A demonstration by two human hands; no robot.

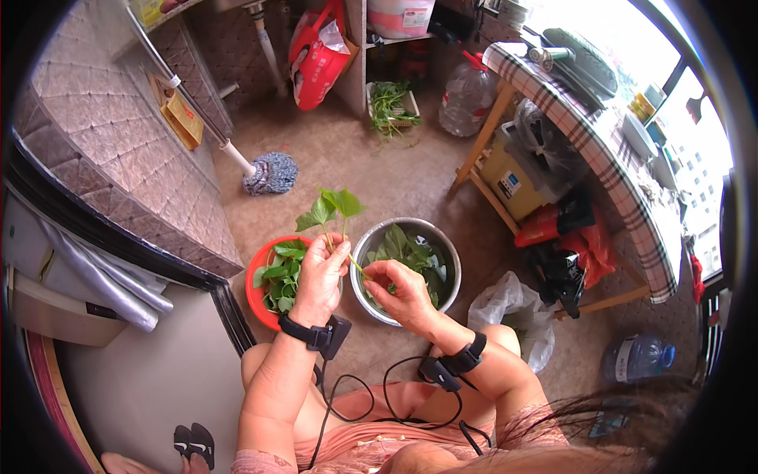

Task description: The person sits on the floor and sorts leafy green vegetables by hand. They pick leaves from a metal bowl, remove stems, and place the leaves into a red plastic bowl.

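My left hand grips a green leafy sprig by its stalks, the broad leaves pointing away from me. The thumb and forefinger of my right hand pinch the lower end of one stalk. Below my left hand is a red plastic basin with picked green leaves in it, partly hidden by that hand. A stainless steel basin stands to its right, holding leaves that look wet. My right hand is over its near left rim.
A mop leans at left. Leafy stems fill a white basket ahead. A cloth-covered table stands right, above a storage box. A plastic bag lies beside my right knee. Another person's slippered feet show lower left.
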